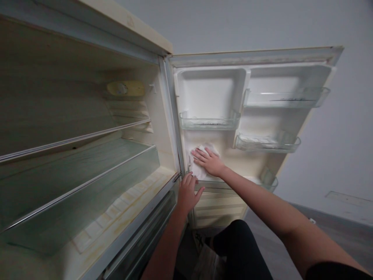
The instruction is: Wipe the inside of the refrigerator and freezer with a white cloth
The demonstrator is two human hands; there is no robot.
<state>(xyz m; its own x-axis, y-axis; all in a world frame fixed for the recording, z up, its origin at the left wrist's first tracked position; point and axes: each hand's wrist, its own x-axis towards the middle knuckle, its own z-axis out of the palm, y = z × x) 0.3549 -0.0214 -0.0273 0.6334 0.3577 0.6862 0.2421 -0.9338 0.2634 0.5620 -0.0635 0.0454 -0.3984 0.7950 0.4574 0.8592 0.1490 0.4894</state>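
Note:
My right hand [210, 162] lies with its fingers spread flat on a crumpled white cloth or paper wipe [199, 171], pressing it against the inner panel of the open fridge door [227, 140]. Close below it, near the hinge side, my left hand [187, 192] has its fingertips at the edge of the low door shelf [224, 186], touching the wipe's lower corner or just beside it. Its fingers are slightly bent and the thumb stands apart; nothing shows in it. The hand hides part of the shelf's edge.
Clear door bins [210, 123] are fixed above my hands and to the right. On the left is the fridge interior, with a glass shelf [87, 186], yellow-stained ledge [116, 217] and yellowish lamp cover [125, 88]. My dark-clothed knee [240, 249] is below; a grey wall [344, 128] stands behind.

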